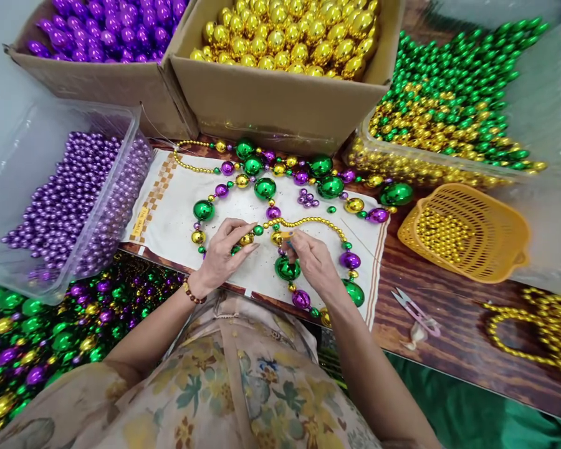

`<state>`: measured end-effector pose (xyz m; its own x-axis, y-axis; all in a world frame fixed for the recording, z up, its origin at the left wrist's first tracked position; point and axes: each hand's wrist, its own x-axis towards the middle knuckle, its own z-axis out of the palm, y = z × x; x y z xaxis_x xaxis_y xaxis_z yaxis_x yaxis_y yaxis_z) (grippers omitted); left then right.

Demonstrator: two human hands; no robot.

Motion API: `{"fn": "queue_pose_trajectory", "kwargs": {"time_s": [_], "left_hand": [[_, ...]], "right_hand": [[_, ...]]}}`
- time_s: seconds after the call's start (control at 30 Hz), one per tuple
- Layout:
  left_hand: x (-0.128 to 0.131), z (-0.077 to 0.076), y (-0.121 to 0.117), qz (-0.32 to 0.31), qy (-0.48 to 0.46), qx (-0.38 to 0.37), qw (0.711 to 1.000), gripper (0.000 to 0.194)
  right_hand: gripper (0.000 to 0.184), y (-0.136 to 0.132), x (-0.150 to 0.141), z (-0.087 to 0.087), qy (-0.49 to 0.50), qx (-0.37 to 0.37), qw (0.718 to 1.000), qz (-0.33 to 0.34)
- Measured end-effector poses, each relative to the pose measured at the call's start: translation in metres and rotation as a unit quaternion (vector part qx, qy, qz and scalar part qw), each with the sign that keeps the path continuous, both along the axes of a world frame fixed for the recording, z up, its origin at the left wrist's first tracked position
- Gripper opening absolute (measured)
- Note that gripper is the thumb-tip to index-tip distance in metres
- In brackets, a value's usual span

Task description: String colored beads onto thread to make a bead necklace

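A necklace of green, purple and gold beads [287, 268] lies in loops on a white towel [168, 206]. My left hand [224, 252] has thumb and forefinger closed around the necklace, at a gold bead next to a small green bead [258, 230]. Just to the right, my right hand [311, 259] pinches a small orange-yellow piece [287, 235], whose kind I cannot make out. It sits close to the necklace, beside a gold bead. From there a string of small gold beads [313, 220] curves off to the right. A few loose purple beads [307, 198] rest above my hands.
Boxes of purple [107, 81] and gold beads [280, 100] stand behind. Clear tubs hold purple beads [75, 199] and green and gold beads [449, 118]. On the right are an orange basket [509, 231], scissors [414, 312] and gold strands [518, 318]. Finished-looking strands [135, 299] heap at left.
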<state>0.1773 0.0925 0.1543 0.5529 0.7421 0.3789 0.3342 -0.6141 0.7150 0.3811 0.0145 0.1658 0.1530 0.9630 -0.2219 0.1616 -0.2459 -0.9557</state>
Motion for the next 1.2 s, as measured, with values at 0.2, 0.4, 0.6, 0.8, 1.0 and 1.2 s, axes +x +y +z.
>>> {"fn": "queue_pose_trajectory", "kwargs": {"time_s": [0.2, 0.4, 0.6, 0.8, 1.0, 1.2], "left_hand": [[-0.009, 0.019, 0.003, -0.025, -0.045, 0.011, 0.999, 0.036], [-0.021, 0.037, 0.013, -0.03, -0.161, -0.089, 0.982, 0.03], [-0.035, 0.036, 0.035, 0.051, -0.318, -0.285, 0.903, 0.025], [-0.047, 0.036, 0.048, 0.05, -0.376, -0.398, 0.835, 0.032], [-0.061, 0.029, 0.056, 0.033, -0.375, -0.456, 0.807, 0.033], [-0.066, 0.026, 0.065, 0.054, -0.389, -0.472, 0.789, 0.038]], "right_hand": [[0.033, 0.024, 0.018, 0.017, -0.112, 0.152, 0.982, -0.032], [0.026, 0.073, -0.001, 0.037, -0.024, 0.235, 0.963, 0.128], [0.032, 0.085, -0.044, 0.041, 0.114, 0.167, 0.953, 0.224], [0.027, 0.105, -0.049, 0.035, 0.139, 0.146, 0.961, 0.19], [0.035, 0.141, -0.046, 0.032, -0.036, 0.209, 0.941, 0.263], [0.033, 0.163, -0.053, 0.024, -0.002, 0.206, 0.918, 0.339]]}}
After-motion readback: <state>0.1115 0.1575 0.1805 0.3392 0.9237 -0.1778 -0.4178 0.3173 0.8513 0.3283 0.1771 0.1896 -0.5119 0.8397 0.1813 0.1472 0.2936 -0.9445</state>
